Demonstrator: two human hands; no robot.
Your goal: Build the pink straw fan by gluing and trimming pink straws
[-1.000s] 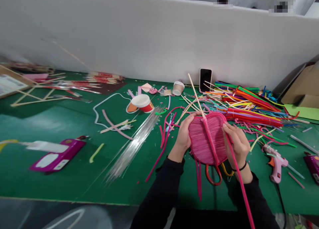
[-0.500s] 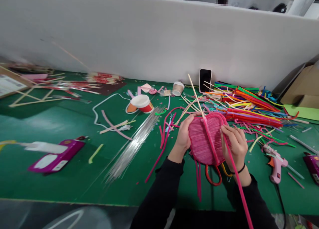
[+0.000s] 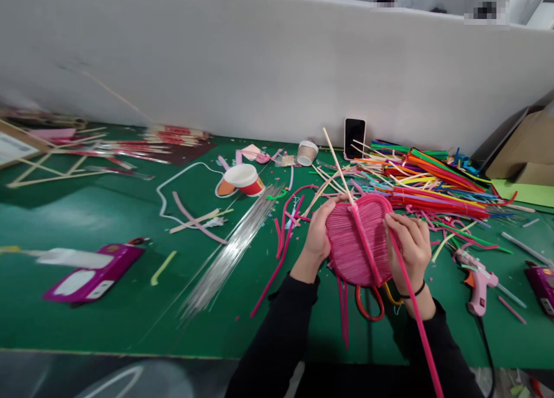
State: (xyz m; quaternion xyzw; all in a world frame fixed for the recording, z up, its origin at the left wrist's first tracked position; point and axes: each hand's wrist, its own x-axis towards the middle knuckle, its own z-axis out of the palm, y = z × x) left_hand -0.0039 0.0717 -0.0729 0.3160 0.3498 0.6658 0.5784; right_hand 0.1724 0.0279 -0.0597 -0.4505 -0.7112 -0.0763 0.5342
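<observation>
My left hand point(image 3: 319, 231) grips the left edge of a pink, rounded panel point(image 3: 344, 248) covered with rows of pipe cleaner. A pale wooden stick point(image 3: 337, 161) juts out of its top, and a pink-wrapped strip continues down across the panel. At the right edge, my right hand point(image 3: 409, 245) pinches a long pink pipe cleaner point(image 3: 418, 323), whose free end hangs toward my lap. Below the panel, scissors with a red-orange handle point(image 3: 369, 314) lie partly hidden. Loose pink pipe cleaners point(image 3: 283, 254) rest to the left of my left hand.
A pink glue gun point(image 3: 478, 282) with a black cord lies at right, near a heap of colored pipe cleaners point(image 3: 445, 196). Leftward are a bundle of thin wires point(image 3: 231, 251), a paper cup point(image 3: 246, 179) and a purple box point(image 3: 95, 277). A phone point(image 3: 355, 137) leans on the white partition point(image 3: 259, 69).
The view has shifted slightly, so the table items sit a little further left. Both hands keep their hold, with the panel and pipe cleaner almost unmoved.
</observation>
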